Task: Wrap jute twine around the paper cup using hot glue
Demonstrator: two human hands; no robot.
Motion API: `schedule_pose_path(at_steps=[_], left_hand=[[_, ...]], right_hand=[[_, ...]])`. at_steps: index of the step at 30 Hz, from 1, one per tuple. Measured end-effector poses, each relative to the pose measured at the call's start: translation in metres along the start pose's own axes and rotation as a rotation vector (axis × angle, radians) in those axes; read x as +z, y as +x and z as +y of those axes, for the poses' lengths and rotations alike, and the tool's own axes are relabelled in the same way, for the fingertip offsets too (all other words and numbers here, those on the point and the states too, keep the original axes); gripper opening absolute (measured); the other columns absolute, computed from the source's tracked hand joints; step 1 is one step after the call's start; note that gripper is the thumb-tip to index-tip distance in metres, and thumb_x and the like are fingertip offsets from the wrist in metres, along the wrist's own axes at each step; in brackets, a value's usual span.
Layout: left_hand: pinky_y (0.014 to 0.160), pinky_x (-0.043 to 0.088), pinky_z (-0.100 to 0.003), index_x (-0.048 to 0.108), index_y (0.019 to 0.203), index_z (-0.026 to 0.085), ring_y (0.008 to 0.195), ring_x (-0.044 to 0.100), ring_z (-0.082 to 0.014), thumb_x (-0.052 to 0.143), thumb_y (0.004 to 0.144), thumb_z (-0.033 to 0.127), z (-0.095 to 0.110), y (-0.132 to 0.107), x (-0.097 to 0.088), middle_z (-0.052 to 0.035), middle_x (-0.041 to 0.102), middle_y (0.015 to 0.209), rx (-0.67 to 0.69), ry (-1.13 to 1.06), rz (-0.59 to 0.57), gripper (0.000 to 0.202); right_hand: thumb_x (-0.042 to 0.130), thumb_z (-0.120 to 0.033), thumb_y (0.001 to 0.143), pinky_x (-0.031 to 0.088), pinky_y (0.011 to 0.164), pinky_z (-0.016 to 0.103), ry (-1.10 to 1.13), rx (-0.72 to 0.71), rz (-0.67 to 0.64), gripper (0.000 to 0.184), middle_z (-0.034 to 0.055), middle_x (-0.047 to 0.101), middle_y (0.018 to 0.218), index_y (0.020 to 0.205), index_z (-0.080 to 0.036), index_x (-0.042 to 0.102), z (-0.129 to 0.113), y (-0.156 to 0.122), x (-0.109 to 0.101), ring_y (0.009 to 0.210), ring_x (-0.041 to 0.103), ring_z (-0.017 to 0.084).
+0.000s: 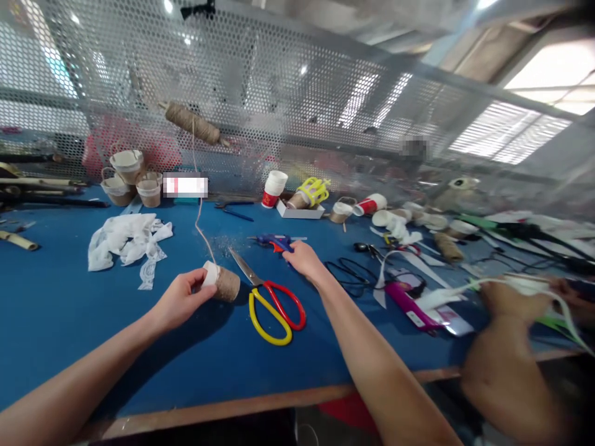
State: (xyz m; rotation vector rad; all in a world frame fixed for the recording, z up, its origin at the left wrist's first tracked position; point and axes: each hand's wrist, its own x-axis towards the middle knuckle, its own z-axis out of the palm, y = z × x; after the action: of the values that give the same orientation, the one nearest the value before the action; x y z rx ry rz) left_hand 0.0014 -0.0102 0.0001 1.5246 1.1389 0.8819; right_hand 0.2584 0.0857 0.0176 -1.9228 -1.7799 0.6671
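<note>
My left hand (188, 298) pinches the white rim end of a small twine-wrapped paper cup (226, 284), tilted on its side just above the blue table. A strand of twine (201, 226) runs from the cup up to a twine spool (193, 122) mounted on the mesh panel. Farther right, my right hand (302, 259) is closed around the handle of a blue hot glue gun (274, 240), whose nozzle points left. Between the two hands lie scissors (258, 282) with one red and one yellow handle loop, their blades partly spread.
Crumpled white lace (125, 243) lies at left, before several finished twine cups (149, 189). Pliers (235, 210), stacked paper cups (274, 186) and a white box (302, 210) line the back. Black cable (348, 272) and a purple box (411, 308) lie right, beside a co-worker's arm (506, 359).
</note>
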Motion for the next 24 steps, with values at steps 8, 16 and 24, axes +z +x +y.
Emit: schedule_pose_path(at_steps=[8,16,24], left_hand=[[0.08,0.042,-0.033,0.059,0.088,0.01,0.082,0.059,-0.0209,0.057,0.072,0.026,0.003,0.004,0.0,-0.0082,0.066,0.088,-0.037,-0.162,-0.011,0.023],[0.075,0.042,-0.028,0.06,0.075,0.011,0.071,0.058,-0.0161,0.062,0.065,0.019,0.012,0.016,-0.004,-0.0012,0.065,0.072,-0.116,-0.246,0.003,0.013],[0.079,0.042,-0.032,0.059,0.087,0.009,0.079,0.057,-0.0186,0.06,0.07,0.024,-0.007,0.008,-0.003,-0.0083,0.066,0.087,-0.078,-0.32,0.022,0.023]], right_hand=[[0.056,-0.027,0.071,0.045,0.051,0.023,0.511,-0.139,-0.112,0.019,0.0008,0.057,0.063,0.083,-0.012,0.056,-0.024,-0.033,-0.02,0.054,0.055,0.01],[0.058,-0.034,0.072,0.037,0.041,0.019,0.56,-0.272,-0.317,0.021,-0.0011,0.057,0.058,0.079,-0.014,0.055,-0.045,-0.061,-0.007,0.043,0.046,0.006],[0.052,-0.041,0.075,0.039,0.04,0.02,0.334,-0.244,-0.388,0.028,-0.0032,0.05,0.048,0.068,-0.014,0.056,-0.042,-0.083,0.003,0.038,0.046,0.007]])
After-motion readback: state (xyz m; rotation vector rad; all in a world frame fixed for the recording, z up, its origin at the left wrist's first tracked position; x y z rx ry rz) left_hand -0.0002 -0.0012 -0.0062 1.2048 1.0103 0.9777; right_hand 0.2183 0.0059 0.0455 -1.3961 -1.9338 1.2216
